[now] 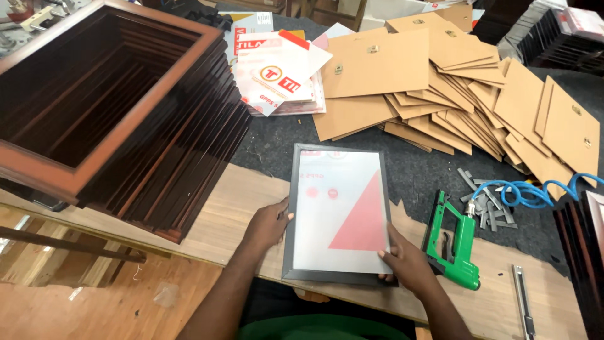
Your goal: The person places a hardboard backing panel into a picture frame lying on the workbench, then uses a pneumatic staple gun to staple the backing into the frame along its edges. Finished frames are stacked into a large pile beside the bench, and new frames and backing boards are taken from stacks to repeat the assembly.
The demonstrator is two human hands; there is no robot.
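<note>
Green cloth (314,327) shows at the very bottom, cut off by the edge, and both arms come up from there. Just past it is the picture frame (340,214). It lies flat on the counter (214,226), part on the pale wood and part on the dark grey mat (409,170). Its rim is thin, dark grey and shaped like a tall box.

Inside the rim lies a white sheet (330,226) with a faint red triangle on it. Small red marks near its top are too pale to make out.

The left hand (267,225) holds the left rim, fingers bent, thumb tip on the white sheet. The right hand (409,264) holds the lower right corner with fingers laid on the sheet. It hides that corner.

A green plastic staple gun (456,242) lies just beside the right hand. A curly blue hose (535,192) runs off the right edge. Small grey metal strips (481,198) lie in a loose pile near it. A thin metal knife (522,299) is cut off at the bottom.

Flat brown backing boards (440,82) are spread in a big messy heap farther back, some with tiny metal hooks. White and red printed sheets (280,75) sit in a stack next to them.

On the left a tall stack of shiny dark brown wooden frames (126,119) hides the counter behind it. More dark frames (582,252) are cut off on the right.
</note>
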